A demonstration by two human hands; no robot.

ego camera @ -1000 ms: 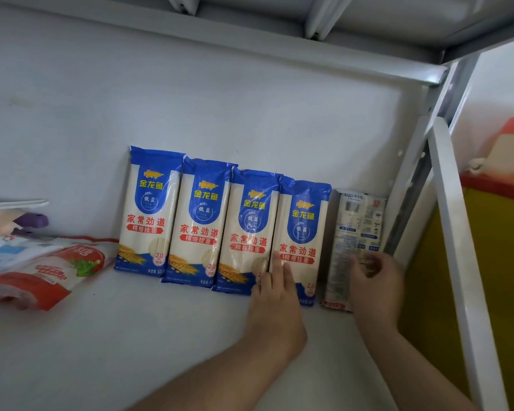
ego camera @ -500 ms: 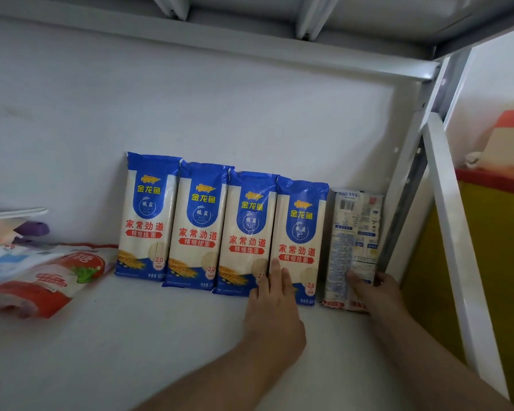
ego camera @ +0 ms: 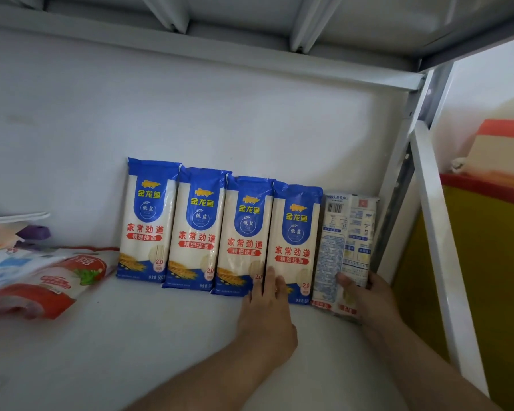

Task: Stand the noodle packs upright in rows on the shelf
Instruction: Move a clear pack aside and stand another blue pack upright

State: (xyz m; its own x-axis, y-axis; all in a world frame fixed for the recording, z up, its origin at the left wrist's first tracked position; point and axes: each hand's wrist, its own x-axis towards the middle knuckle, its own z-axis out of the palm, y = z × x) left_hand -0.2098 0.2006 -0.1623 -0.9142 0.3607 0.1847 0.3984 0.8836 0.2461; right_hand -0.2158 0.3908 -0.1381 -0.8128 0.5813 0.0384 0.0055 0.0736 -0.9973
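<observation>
Your shelf (ego camera: 131, 351) carries five noodle packs upright in one row against the back wall. Four blue packs (ego camera: 220, 232) stand edge to edge; at 3 o'clock of them, the fifth pack (ego camera: 347, 232) (printed back facing out). Left hand (ego camera: 264, 315): grip flat, fingers together, pressed on the fourth pack's base. Right hand (ego camera: 365, 295): grip wrapped round the fifth pack's lower edge. Red-and-white bags (ego camera: 42, 280) lie at 9 o'clock.

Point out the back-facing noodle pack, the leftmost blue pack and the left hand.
back-facing noodle pack (ego camera: 346, 241): head view, on its printed back panel.
leftmost blue pack (ego camera: 147, 221): head view, on its front label.
left hand (ego camera: 266, 312): head view, on the back of the hand.
</observation>
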